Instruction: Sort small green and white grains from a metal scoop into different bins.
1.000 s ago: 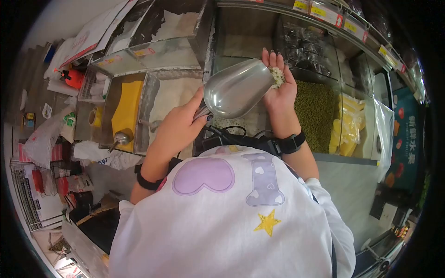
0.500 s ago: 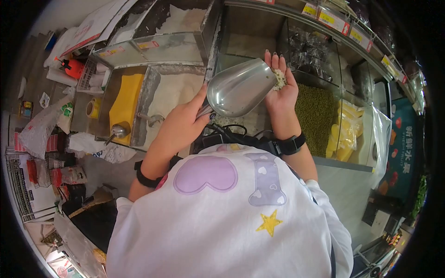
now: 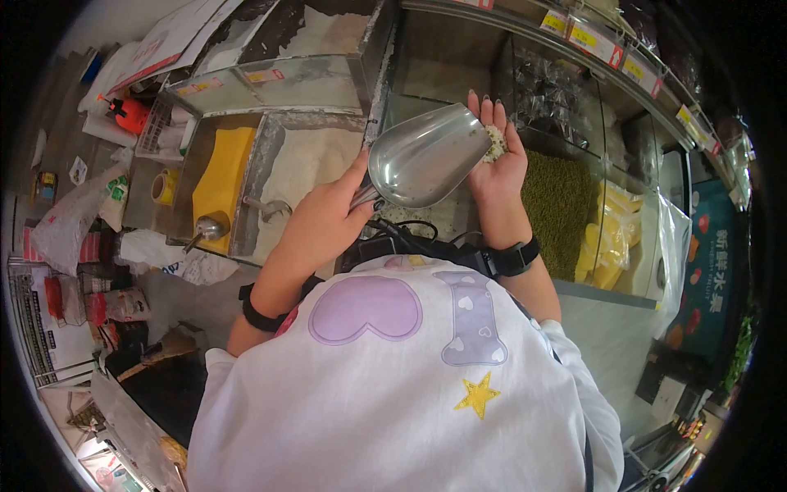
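My left hand (image 3: 324, 209) is closed around the handle of a metal scoop (image 3: 426, 160), held above the bins. The scoop's mouth points right, close against my right hand (image 3: 502, 168). That hand is palm up, its fingers stretched out and slightly cupped, and pale grains with darker bits (image 3: 494, 144) lie in it. The scoop's front edge hides part of the grains and palm. A bin of small green beans (image 3: 557, 205) lies just right of my right hand. White powder (image 3: 316, 156) fills a bin beyond my left hand.
Yellow meal (image 3: 223, 176) and a small metal scoop (image 3: 211, 227) are in a bin at left. Yellow packets (image 3: 615, 225) and dark wrapped packets (image 3: 553, 94) occupy bins at right. A price-tag rail (image 3: 590, 37) crosses the upper right. An orange spray bottle (image 3: 129, 115) stands far left.
The scoop and both hands stay nearly in place, with the grains still in my right palm. The view has shifted very slightly.
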Action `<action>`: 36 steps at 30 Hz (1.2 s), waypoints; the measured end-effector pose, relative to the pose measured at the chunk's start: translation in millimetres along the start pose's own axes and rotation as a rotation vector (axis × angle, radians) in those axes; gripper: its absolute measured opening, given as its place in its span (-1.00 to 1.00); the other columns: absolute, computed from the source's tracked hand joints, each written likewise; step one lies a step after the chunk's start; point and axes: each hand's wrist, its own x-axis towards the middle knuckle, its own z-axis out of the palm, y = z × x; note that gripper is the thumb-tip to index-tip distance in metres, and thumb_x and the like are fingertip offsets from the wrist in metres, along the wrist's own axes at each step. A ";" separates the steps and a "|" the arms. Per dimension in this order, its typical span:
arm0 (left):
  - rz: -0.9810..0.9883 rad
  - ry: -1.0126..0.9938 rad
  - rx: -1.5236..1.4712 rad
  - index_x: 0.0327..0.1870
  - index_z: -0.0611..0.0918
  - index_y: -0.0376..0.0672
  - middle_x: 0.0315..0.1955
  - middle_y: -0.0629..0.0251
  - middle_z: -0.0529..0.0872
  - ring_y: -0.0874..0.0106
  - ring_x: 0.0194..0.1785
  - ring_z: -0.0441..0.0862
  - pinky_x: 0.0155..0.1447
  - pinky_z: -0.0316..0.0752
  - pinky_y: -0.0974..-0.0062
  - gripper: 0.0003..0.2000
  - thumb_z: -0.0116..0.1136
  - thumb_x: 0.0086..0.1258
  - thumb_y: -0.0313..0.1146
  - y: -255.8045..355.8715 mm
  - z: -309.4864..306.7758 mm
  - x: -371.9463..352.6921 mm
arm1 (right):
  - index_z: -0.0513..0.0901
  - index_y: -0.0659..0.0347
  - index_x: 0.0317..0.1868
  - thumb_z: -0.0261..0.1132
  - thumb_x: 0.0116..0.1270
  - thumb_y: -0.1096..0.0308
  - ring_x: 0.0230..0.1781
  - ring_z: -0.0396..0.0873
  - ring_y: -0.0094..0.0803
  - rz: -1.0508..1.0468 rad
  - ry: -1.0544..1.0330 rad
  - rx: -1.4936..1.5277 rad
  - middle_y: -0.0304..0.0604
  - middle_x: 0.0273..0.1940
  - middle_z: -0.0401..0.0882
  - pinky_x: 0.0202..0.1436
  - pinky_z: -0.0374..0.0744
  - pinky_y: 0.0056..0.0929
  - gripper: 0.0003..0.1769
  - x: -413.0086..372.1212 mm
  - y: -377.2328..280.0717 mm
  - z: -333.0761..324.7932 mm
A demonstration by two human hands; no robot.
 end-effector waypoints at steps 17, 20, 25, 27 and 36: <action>-0.129 -0.172 0.209 0.35 0.26 -0.10 -0.38 -0.11 0.62 -0.04 -0.27 0.58 -0.17 0.45 0.21 -0.36 0.10 0.16 -0.41 25.3 -34.5 -8.8 | 0.24 0.35 0.28 -0.23 0.49 0.24 0.36 0.20 -0.06 0.013 0.047 -0.096 0.09 0.28 0.27 0.42 0.19 -0.07 -0.52 2.9 1.8 -11.7; -0.180 -0.199 0.178 0.34 0.29 -0.06 -0.43 -0.10 0.61 -0.05 -0.30 0.57 -0.21 0.45 0.19 -0.38 0.10 0.16 -0.39 34.9 -47.8 -7.0 | 0.20 0.36 0.31 -0.25 0.49 0.25 0.37 0.19 -0.06 0.013 0.067 -0.100 0.08 0.31 0.24 0.43 0.18 -0.09 -0.50 4.1 2.5 -15.7; -0.101 -0.177 0.213 0.33 0.30 -0.08 -0.51 -0.08 0.55 0.01 -0.42 0.51 -0.28 0.41 0.26 -0.36 0.13 0.13 -0.43 28.4 -47.2 -8.7 | 0.23 0.37 0.29 -0.25 0.49 0.26 0.36 0.20 -0.06 0.027 0.058 -0.046 0.08 0.29 0.26 0.41 0.23 -0.08 -0.51 4.9 1.5 -17.8; -0.079 -0.165 0.175 0.34 0.29 -0.16 -0.57 -0.06 0.51 0.08 -0.52 0.47 -0.33 0.39 0.36 -0.34 0.16 0.11 -0.49 28.6 -46.5 -10.2 | 0.24 0.37 0.27 -0.24 0.48 0.26 0.36 0.20 -0.05 0.024 0.083 -0.038 0.07 0.27 0.28 0.40 0.23 -0.06 -0.52 2.9 1.6 -13.9; -0.200 -0.127 0.244 0.33 0.32 0.02 -0.45 -0.10 0.59 -0.04 -0.32 0.56 -0.23 0.43 0.20 -0.38 0.15 0.16 -0.37 20.2 -42.8 -12.0 | 0.24 0.38 0.28 -0.22 0.48 0.26 0.36 0.20 -0.04 0.038 0.071 -0.038 0.08 0.28 0.27 0.42 0.20 -0.06 -0.52 3.2 2.9 -14.8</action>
